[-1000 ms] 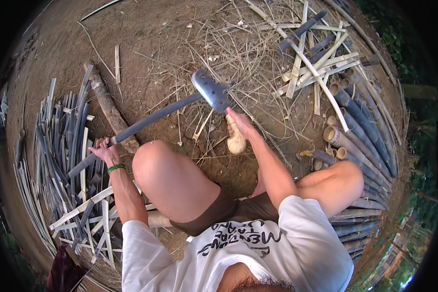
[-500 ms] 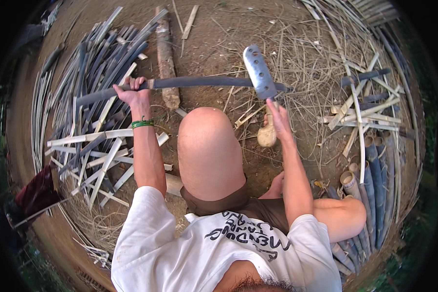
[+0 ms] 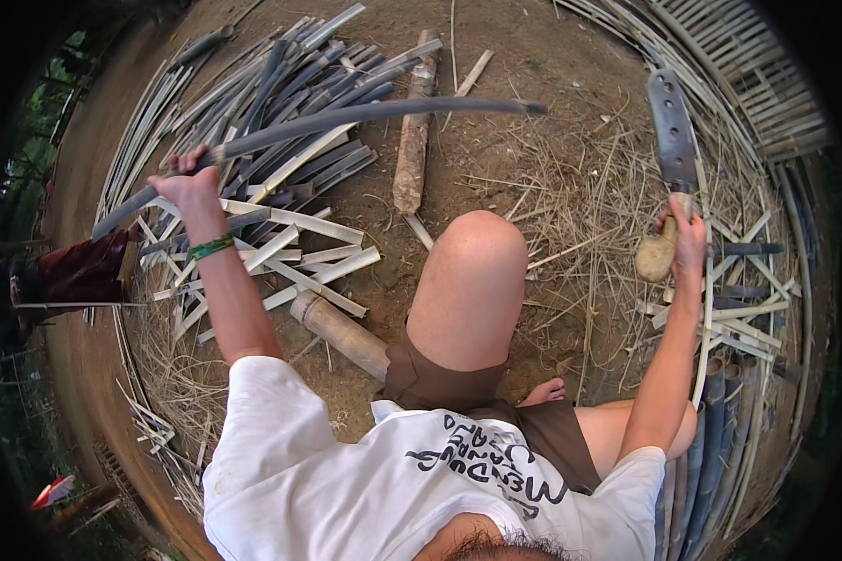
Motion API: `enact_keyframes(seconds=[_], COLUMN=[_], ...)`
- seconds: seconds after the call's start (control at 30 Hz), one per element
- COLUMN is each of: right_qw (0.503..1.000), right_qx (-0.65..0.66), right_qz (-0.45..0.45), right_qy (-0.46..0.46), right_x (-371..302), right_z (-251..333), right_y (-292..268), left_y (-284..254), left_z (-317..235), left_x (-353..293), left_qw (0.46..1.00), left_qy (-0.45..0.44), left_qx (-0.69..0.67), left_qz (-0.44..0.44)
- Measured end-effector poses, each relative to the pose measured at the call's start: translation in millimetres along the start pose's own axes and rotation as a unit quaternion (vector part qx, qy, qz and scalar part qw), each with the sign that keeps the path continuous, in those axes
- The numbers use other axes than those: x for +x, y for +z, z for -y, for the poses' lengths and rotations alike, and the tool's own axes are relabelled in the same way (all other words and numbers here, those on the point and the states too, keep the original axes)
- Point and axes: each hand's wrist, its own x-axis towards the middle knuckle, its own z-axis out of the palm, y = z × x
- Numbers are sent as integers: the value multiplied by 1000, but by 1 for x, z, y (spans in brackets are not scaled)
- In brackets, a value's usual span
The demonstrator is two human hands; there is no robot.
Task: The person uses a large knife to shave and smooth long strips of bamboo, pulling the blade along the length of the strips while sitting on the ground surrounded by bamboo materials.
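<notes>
My left hand (image 3: 193, 185) is closed around a long, dark-skinned bamboo strip (image 3: 374, 110). The strip runs past the hand on both sides, its longer part reaching right, above the pile, with a blurred tip. Out to the right, my right hand (image 3: 685, 241) grips a machete (image 3: 669, 122) by its pale wooden handle, which ends in a bulbous knob (image 3: 656, 258). The broad metal blade has a row of holes and points away from me. Blade and bamboo strip are well apart.
Split bamboo strips (image 3: 318, 89) lie heaped at the left. Ahead is a short log (image 3: 416, 131); a thick bamboo piece (image 3: 337, 329) lies beside my raised knee. Thin shavings (image 3: 571, 196) litter the ground. Bamboo poles (image 3: 711, 439) and a slatted panel (image 3: 762, 84) stand at the right.
The machete has come away from the bamboo strip and swung right with my right hand. My left hand has drawn the strip to the left. The view has shifted too.
</notes>
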Motion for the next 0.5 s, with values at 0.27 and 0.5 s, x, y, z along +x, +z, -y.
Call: enact_keyframes(seconds=[0.27, 0.5], right_qw=[992, 998], right_qx=[128, 52], right_qz=[-8, 18], right_qy=[-5, 35], right_x=[13, 14], right_z=[73, 79], right_y=[-59, -107], left_y=[-37, 2], left_z=[-151, 73], left_x=[160, 38], left_qw=[953, 831], left_qy=[206, -36], left_qx=[145, 554], left_qz=[-169, -26])
